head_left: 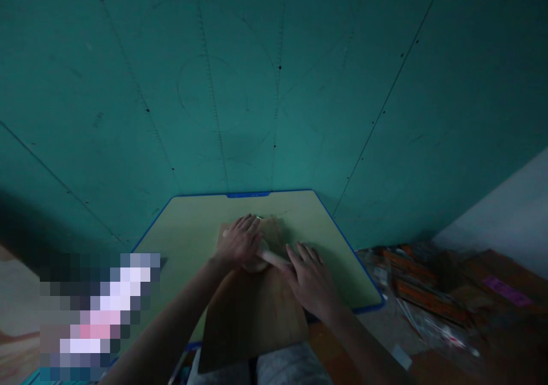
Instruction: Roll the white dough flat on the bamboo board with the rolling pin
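Observation:
A pale rolling pin (274, 258) lies slantwise across a round of light dough (256, 264) on a wooden cutting board (257, 316). My left hand (242, 241) holds the pin from above near its left end, covering part of the dough. At the right end, my right hand (312, 279) holds the pin under its thumb side and palm, its fingers reaching forward past it. Both hands hide portions of the pin. The cutting board rests on a pale tabletop (188, 219) with a blue edge, its near end reaching over my lap.
A green panelled wall (257, 88) rises right behind the table. On the floor at the right lie cardboard boxes (505, 282) and clear plastic wrapping (445, 333). A blurred-out patch (115, 305) covers something on the left. My legs (286, 368) are below the near table edge.

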Motion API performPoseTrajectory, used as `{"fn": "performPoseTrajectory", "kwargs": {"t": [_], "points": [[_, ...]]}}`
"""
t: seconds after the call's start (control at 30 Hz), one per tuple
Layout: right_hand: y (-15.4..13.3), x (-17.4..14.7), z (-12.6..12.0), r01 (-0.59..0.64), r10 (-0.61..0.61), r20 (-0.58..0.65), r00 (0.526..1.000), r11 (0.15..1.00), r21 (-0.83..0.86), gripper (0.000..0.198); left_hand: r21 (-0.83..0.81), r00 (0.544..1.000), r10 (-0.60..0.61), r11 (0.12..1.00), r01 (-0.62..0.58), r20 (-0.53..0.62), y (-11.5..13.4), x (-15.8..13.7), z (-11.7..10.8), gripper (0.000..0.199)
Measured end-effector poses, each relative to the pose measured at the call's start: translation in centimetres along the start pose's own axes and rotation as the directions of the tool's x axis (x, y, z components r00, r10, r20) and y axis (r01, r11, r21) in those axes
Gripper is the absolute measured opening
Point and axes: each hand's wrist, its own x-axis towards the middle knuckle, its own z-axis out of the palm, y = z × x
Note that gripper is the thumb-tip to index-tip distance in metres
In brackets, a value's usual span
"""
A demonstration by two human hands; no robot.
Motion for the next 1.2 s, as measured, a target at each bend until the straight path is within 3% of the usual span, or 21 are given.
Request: {"fn": "performPoseTrajectory", "kwargs": {"t": [0.23,0.4,0.6,0.77,0.97,1.2], "points": [[0.6,1.7,0.0,-0.069,0.067,0.047,0.997,0.997,0.042,0.051,-0.04,1.0,-0.011,0.999,0.012,0.019,-0.7,5.2,1.1,0.037],[-0.1,1.5,0.0,0.01,-0.014,0.038,0.999,0.994,0.113,0.049,-0.016,0.998,-0.054,0.998,0.054,-0.009,-0.6,5.2,1.0,0.035],[-2.6,-1.1,0.4,0.148,-0.145,-0.032,0.989,0.969,0.197,0.05,0.05,0.999,-0.033,0.998,0.033,-0.018,-0.8,0.2,0.0,0.043],[-3.5,-1.0,0.3,0.115,-0.105,-0.091,0.99,0.986,0.119,0.049,0.157,0.998,-0.049,0.986,0.056,-0.05,-0.9,-5.5,-1.0,0.047],[-2.7,2.5,0.4,0.042,-0.041,-0.021,0.999,0.998,0.041,0.046,0.263,0.981,-0.099,0.954,0.141,-0.167,2.5,-11.6,-1.4,0.052],[-3.5,9.7,1.3,0.17,-0.17,0.033,0.985,0.985,0.011,0.041,0.245,0.974,-0.102,0.958,0.151,-0.203,5.9,-14.0,0.0,0.056]]}}
